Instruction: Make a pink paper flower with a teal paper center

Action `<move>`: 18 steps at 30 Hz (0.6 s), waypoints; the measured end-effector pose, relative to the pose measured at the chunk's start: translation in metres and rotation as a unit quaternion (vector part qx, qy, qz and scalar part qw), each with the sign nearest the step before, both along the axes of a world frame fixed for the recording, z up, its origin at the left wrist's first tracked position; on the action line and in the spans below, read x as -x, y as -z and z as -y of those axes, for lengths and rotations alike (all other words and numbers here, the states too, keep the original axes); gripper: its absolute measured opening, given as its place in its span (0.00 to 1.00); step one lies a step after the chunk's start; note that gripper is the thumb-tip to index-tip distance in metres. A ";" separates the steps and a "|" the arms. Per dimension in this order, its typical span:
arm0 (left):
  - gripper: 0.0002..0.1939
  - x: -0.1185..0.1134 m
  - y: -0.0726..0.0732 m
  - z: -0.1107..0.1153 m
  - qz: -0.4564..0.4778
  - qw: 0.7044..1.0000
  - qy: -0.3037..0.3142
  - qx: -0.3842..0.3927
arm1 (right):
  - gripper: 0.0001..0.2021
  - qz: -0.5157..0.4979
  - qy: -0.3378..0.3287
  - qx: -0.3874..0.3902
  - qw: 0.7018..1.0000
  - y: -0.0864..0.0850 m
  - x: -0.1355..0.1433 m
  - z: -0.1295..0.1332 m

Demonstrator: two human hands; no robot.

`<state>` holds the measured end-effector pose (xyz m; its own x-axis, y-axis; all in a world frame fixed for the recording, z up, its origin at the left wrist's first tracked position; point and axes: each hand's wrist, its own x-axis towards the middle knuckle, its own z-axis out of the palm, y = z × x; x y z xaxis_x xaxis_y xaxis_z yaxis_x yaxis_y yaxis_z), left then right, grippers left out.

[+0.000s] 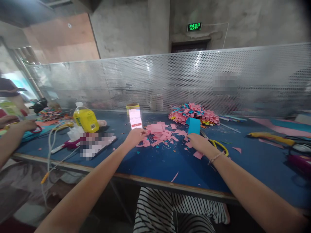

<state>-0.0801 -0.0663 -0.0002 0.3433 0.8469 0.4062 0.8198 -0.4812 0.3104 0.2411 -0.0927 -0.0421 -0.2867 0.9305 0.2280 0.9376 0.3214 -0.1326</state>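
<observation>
My left hand is closed at the lower edge of a lit phone, which stands upright before a yellow roll. Close to its right lies a loose heap of pink paper pieces. My right hand is closed, its fingertips at the lower part of a blue paper piece that stands up from the table. Beside that hand are scissors with yellow handles, partly covered by it. What the left fingers pinch is too small to tell.
A yellow liquid bottle and a white cable are on the left, near another person's hands. A bigger pink and blue paper pile lies behind. A yellow tool lies right. A perforated metal screen backs the table.
</observation>
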 end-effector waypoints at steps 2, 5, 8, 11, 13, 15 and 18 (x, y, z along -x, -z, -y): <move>0.10 0.002 -0.008 0.003 0.063 0.998 -0.019 -0.022 | 0.18 -0.038 -0.037 -0.013 0.999 0.000 0.003 -0.001; 0.10 0.005 -0.018 0.007 0.148 0.987 -0.050 -0.029 | 0.24 -0.053 -0.148 0.012 0.988 0.001 0.012 0.002; 0.09 0.009 -0.020 0.009 0.231 0.973 -0.027 0.009 | 0.24 -0.017 -0.173 0.051 0.983 0.004 0.016 0.002; 0.09 0.010 -0.015 0.015 0.308 0.949 0.010 0.064 | 0.21 -0.002 -0.145 0.035 0.989 0.011 0.009 -0.007; 0.10 0.008 -0.012 0.023 0.341 0.934 0.023 0.105 | 0.20 -0.006 -0.141 -0.003 0.990 0.019 0.001 -0.016; 0.10 0.004 -0.011 0.032 0.358 0.923 0.036 0.139 | 0.19 -0.017 -0.131 -0.044 0.990 0.025 -0.006 -0.024; 0.09 -0.009 -0.013 0.045 0.362 0.919 0.048 0.147 | 0.18 -0.064 -0.104 -0.091 0.988 0.024 -0.006 -0.027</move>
